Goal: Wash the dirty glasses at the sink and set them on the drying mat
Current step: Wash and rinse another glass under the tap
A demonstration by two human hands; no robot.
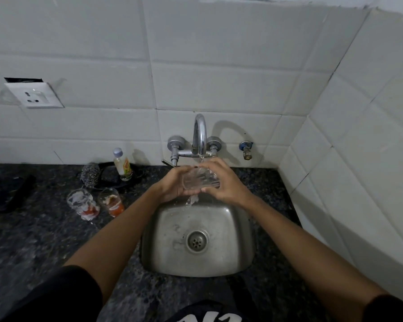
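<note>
Nearest is the steel sink [197, 263], its basin wet around the drain. Above its far edge both hands hold one clear glass [199, 181] under the running tap [200, 133]: the left hand [172, 184] cups it from the left with fingers curled round it, the right hand [223, 182] wraps it from the right. The glass lies tipped on its side, long axis roughly left to right, mouth seemingly toward the left hand, water spilling off below. This looks like a rinse in progress. On the counter to the left, two dirty glasses [96, 203] stand upright with orange residue, unwashed. No drying mat shows clearly, so nothing seems set down.
</note>
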